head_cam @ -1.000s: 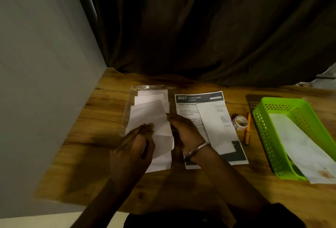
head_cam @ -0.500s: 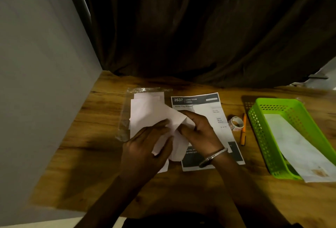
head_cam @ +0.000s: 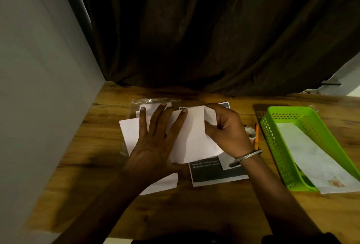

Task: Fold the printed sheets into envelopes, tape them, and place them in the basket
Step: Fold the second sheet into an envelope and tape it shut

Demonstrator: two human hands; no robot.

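- Left hand point(head_cam: 155, 146), fingers spread flat, pinned the sheet point(head_cam: 191, 132) near the far edge of the table point(head_cam: 194, 214).
- Right hand point(head_cam: 228, 132), nearer the basket point(head_cam: 276, 146) at the right edge, pinched the sheet's right flap.

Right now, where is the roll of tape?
Head view, right of centre: the tape roll lies between the right hand and the orange pen, near the green basket.
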